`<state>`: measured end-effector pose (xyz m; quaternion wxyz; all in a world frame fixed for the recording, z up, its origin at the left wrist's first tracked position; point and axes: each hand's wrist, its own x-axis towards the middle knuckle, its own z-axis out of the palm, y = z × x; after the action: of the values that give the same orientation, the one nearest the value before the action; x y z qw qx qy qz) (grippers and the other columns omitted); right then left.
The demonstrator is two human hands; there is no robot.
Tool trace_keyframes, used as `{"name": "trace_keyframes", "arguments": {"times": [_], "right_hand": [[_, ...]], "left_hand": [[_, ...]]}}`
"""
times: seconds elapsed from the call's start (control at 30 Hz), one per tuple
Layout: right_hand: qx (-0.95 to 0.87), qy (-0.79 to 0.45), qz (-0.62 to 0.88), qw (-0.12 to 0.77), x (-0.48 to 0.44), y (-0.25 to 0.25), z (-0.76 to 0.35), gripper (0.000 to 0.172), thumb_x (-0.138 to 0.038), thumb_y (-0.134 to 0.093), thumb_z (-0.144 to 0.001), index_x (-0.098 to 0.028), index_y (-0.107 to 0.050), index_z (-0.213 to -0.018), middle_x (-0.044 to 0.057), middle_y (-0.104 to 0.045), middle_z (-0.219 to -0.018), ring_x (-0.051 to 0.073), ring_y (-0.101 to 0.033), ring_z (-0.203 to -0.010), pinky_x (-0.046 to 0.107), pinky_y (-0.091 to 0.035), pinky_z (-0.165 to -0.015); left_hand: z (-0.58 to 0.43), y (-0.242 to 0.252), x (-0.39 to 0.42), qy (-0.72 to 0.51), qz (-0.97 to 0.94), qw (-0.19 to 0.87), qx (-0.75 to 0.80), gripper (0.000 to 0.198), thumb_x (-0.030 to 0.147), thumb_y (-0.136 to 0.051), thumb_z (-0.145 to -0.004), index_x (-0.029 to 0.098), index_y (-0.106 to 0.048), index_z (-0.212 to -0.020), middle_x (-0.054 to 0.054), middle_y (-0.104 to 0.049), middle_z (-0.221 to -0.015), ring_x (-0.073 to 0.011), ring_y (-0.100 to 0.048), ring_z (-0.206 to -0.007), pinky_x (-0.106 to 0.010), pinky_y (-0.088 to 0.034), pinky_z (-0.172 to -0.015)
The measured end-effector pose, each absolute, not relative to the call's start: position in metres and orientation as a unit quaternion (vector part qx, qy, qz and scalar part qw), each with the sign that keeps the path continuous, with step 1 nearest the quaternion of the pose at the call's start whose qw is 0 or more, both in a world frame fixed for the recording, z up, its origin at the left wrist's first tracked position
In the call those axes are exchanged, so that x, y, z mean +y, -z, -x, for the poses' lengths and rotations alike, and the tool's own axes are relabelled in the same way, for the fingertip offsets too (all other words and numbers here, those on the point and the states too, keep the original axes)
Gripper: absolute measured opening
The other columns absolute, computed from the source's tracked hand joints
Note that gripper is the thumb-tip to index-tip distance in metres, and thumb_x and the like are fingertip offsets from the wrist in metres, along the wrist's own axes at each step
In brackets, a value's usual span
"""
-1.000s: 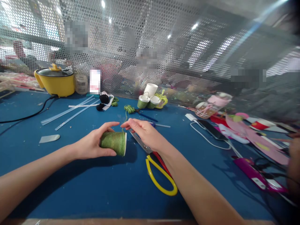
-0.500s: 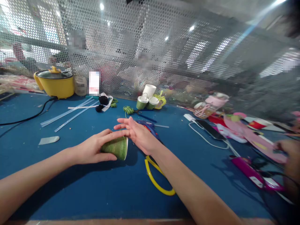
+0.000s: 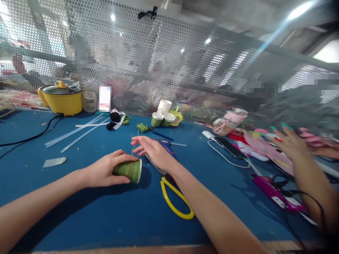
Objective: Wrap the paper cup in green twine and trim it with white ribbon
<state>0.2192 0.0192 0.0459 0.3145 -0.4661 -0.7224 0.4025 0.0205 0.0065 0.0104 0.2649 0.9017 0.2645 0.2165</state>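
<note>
My left hand (image 3: 107,169) is wrapped round a paper cup (image 3: 129,170) lying on its side, its outer wall wound with green yarn and its white rim turned right. Just beyond the rim, my right hand (image 3: 152,150) has its fingers curled round a strand of green yarn (image 3: 133,150). That strand runs between the cup and a loose green yarn bundle (image 3: 142,127) farther back. Scissors with yellow handles (image 3: 177,203) lie partly under my right forearm. A blue tool (image 3: 169,145) behind my right wrist is mostly hidden.
Small green-wrapped cups (image 3: 157,119) and a white cup (image 3: 164,106) stand at the back. Clear sticks (image 3: 79,132), black yarn (image 3: 114,117) and a yellow pot (image 3: 65,102) are left. Rightward are a phone (image 3: 230,147), a purple power strip (image 3: 278,194) and another person's hand (image 3: 293,146).
My right hand has drawn its fingers in and moved slightly off the cup's rim, showing the strand. The cup stays in my left hand. The other person's hand has reached farther in.
</note>
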Motion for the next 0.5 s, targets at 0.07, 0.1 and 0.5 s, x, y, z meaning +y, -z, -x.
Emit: {"name": "trace_keyframes", "arguments": {"times": [0.07,0.1,0.5], "right_hand": [[-0.730,-0.235,0.585,0.262,0.029,-0.052,-0.232,0.037,-0.040,-0.027,-0.091,-0.016,-0.053,-0.101,0.007,-0.063,-0.101,0.010,-0.063,-0.066,0.021,-0.048,-0.060],[-0.721,-0.191,0.621,0.241,0.033,-0.055,-0.240,0.035,-0.038,-0.029,-0.091,-0.015,-0.054,-0.097,0.007,-0.065,-0.095,0.010,-0.063,-0.062,0.022,-0.047,-0.059],[-0.645,-0.134,0.751,0.039,0.061,-0.031,-0.305,0.024,-0.029,-0.050,-0.086,-0.015,-0.056,-0.105,0.007,-0.058,-0.106,0.017,-0.058,-0.089,0.037,-0.048,-0.077]], "left_hand": [[-0.020,-0.012,0.006,-0.215,-0.900,0.266,0.271,0.051,0.036,-0.058,-0.078,0.024,-0.040,-0.124,-0.007,-0.049,-0.108,-0.0199,-0.054,-0.094,-0.033,-0.045,-0.083],[-0.020,-0.012,0.006,-0.219,-0.898,0.264,0.276,0.051,0.036,-0.058,-0.078,0.025,-0.040,-0.124,-0.006,-0.048,-0.108,-0.0194,-0.054,-0.094,-0.032,-0.045,-0.083],[-0.014,-0.017,0.014,-0.258,-0.884,0.205,0.331,0.047,0.038,-0.059,-0.076,0.023,-0.043,-0.119,-0.007,-0.052,-0.109,-0.0212,-0.054,-0.095,-0.032,-0.045,-0.079]]}}
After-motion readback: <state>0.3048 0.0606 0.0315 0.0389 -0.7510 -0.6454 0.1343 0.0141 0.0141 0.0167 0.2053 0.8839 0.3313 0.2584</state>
